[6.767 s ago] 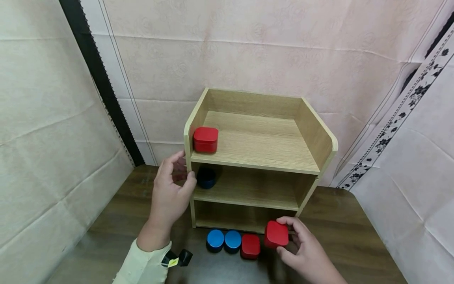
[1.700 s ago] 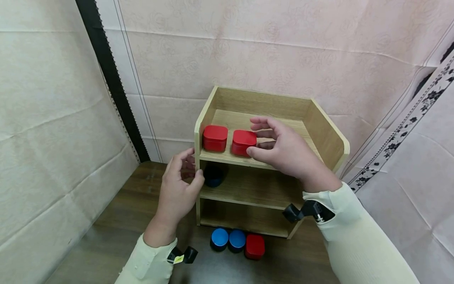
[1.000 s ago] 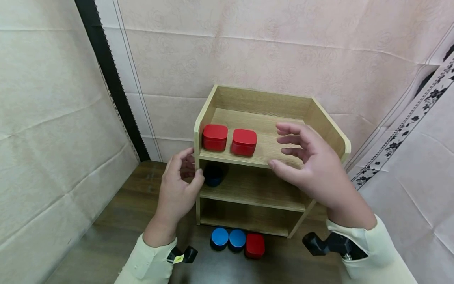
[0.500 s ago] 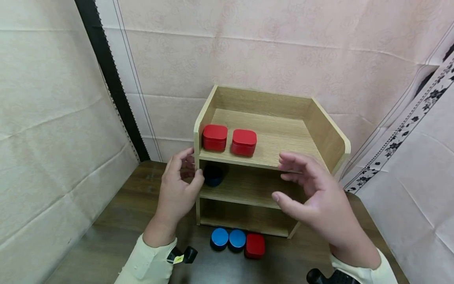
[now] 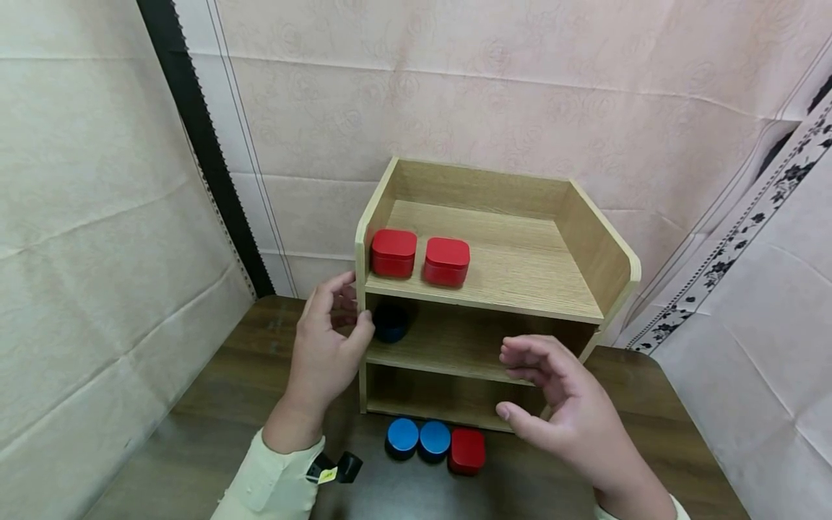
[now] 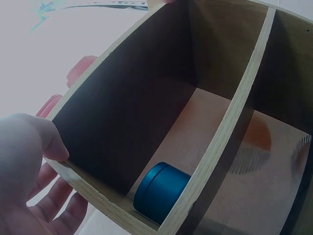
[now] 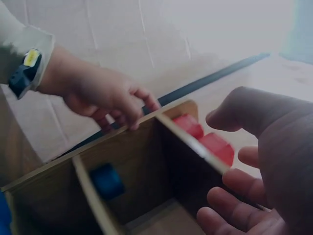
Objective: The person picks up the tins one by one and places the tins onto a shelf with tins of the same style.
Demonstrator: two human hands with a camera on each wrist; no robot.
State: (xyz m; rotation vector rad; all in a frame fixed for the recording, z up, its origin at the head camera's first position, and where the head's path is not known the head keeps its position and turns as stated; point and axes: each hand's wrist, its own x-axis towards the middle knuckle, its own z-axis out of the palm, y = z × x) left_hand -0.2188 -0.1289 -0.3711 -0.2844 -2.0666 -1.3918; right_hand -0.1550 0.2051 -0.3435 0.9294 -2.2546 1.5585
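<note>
A small three-tier wooden shelf (image 5: pixel 507 263) stands on the table. My left hand (image 5: pixel 325 347) holds its left side panel, the thumb (image 6: pixel 49 137) at the front edge and the fingers on the outer side. Two red rounded-square boxes sit on the top tier, one at the left end (image 5: pixel 393 253) and one right of it (image 5: pixel 446 261). On the middle tier, far left, stands a blue round tin (image 6: pixel 162 191). My right hand (image 5: pixel 565 404) hovers, fingers apart and holding nothing, before the shelf's lower right.
In front of the shelf, two blue round tins (image 5: pixel 401 438) (image 5: pixel 434 440) and a red rounded-square box (image 5: pixel 466 451) stand in a row on the dark wooden table (image 5: pixel 227 433). Pale cloth walls (image 5: pixel 494 87) enclose the back and sides.
My right hand has let go of the second red box on the top tier, drawn back to the right and come down in front of the shelf. My left hand keeps its hold.
</note>
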